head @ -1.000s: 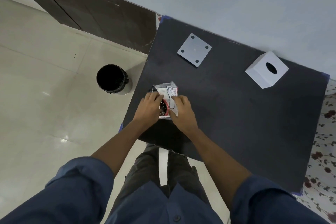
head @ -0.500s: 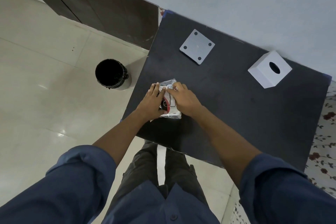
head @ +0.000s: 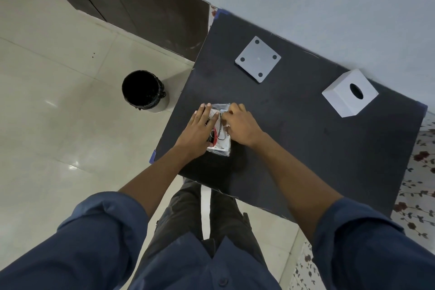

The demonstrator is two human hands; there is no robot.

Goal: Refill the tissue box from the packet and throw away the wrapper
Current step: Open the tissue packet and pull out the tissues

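Observation:
A tissue packet [head: 220,134] in clear plastic with red and black print lies on the black table [head: 306,143] near its left front edge. My left hand [head: 200,128] lies flat on the packet's left side, fingers together. My right hand [head: 240,122] covers the packet's right side, fingertips pinching the wrapper near the far end. The white cube tissue box [head: 349,93] with a round hole stands at the table's far right. Its square base plate [head: 258,61] with four dark dots lies apart at the far middle.
A black-lined waste bin [head: 143,90] stands on the tiled floor left of the table. A dark wooden panel [head: 131,0] and a pale wall run behind. Flowered fabric [head: 416,176] shows past the table's right edge.
My right hand slid from the packet's near end up over its right side to the far end. My left hand stayed pressed on the packet.

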